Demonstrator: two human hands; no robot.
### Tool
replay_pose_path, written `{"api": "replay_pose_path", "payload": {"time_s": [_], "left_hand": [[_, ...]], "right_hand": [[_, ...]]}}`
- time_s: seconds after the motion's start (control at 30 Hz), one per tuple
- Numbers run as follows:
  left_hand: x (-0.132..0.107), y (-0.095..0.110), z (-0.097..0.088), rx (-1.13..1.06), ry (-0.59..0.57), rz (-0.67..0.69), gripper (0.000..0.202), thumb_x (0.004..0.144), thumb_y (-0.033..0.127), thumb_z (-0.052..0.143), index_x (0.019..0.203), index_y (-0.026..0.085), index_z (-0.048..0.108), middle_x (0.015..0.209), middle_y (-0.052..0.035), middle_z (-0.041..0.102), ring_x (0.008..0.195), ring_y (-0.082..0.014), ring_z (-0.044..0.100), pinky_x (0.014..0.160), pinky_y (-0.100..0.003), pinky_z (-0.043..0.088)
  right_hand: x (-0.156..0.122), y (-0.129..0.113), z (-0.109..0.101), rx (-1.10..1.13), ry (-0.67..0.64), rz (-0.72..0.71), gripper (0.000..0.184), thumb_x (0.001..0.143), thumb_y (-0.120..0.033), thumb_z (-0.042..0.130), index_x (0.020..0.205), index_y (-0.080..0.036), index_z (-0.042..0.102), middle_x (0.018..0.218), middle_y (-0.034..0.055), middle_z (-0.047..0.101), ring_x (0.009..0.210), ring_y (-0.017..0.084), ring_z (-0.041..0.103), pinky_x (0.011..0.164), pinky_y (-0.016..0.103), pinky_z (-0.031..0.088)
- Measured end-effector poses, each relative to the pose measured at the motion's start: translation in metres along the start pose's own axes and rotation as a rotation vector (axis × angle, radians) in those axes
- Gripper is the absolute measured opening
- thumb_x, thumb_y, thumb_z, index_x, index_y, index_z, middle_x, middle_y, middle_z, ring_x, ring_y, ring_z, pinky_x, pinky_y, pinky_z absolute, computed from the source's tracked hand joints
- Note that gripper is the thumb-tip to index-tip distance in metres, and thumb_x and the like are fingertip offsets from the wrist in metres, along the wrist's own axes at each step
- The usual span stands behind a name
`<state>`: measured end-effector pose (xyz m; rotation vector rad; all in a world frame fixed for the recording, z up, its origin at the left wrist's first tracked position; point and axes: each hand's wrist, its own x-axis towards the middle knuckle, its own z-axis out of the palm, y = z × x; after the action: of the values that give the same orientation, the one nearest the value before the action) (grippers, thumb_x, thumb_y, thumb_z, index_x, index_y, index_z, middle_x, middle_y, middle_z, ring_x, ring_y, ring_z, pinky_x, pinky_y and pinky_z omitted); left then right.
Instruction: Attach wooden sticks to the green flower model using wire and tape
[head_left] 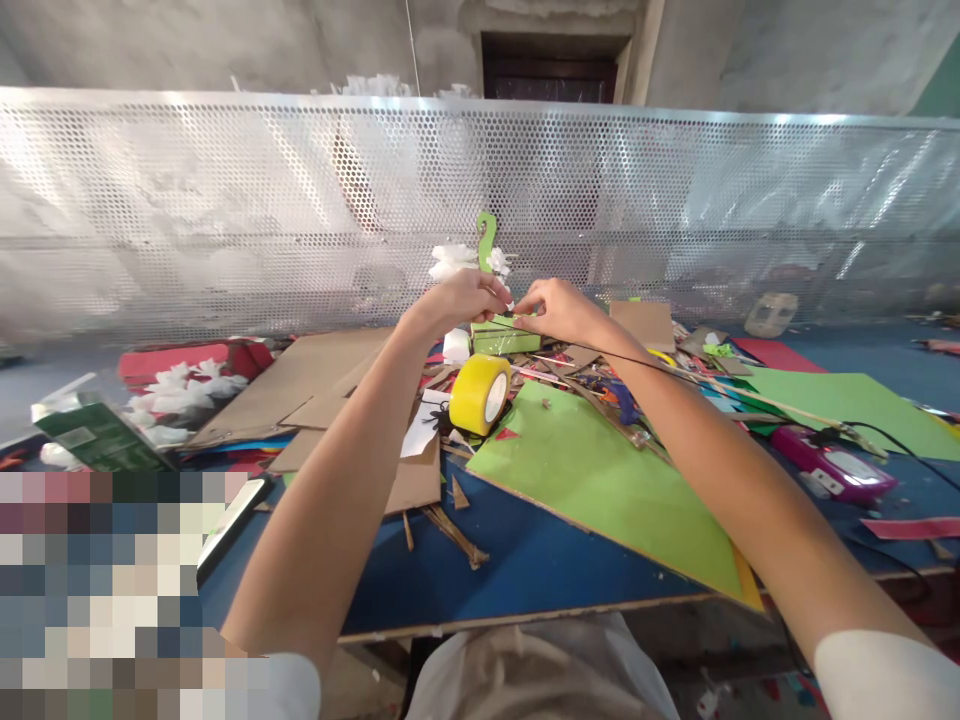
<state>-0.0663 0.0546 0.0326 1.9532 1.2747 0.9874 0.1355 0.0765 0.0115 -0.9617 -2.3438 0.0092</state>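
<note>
At the far side of the table, my left hand [476, 295] is closed in a pinch beside a small white scrap, and I cannot make out what its fingertips grip. Facing it, my right hand [559, 308] has thumb and forefinger pinched near the same spot; what they hold is too small to tell. A thin dark cord [637, 358] runs from below the fingertips to the right, over my right forearm. Just behind stand a light green curved stem [487, 240] and white paper flowers [454, 260]. Below the hands is a green block [506, 336].
A yellow tape roll [480, 395] stands near a green sheet [600, 480]. Cardboard pieces [330, 365] lie left, along with white flowers [187, 390] and a phone [232, 525]. At right is a purple device [832, 465]. A perforated metal panel [675, 220] closes the back.
</note>
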Motion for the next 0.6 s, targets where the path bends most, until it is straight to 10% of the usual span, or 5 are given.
{"api": "replay_pose_path", "payload": {"time_s": [0.6], "left_hand": [[0.0035, -0.0039, 0.0003, 0.107, -0.032, -0.07, 0.009, 0.085, 0.01, 0.071, 0.078, 0.013, 0.074, 0.068, -0.0023, 0.06, 0.059, -0.0096, 0.049, 0.059, -0.026, 0.036]], "right_hand": [[-0.0008, -0.0011, -0.0009, 0.038, -0.074, 0.015, 0.03, 0.092, -0.028, 0.057, 0.09, -0.011, 0.081, 0.069, 0.0023, 0.066, 0.063, 0.014, 0.052, 0.063, 0.028, 0.033]]}}
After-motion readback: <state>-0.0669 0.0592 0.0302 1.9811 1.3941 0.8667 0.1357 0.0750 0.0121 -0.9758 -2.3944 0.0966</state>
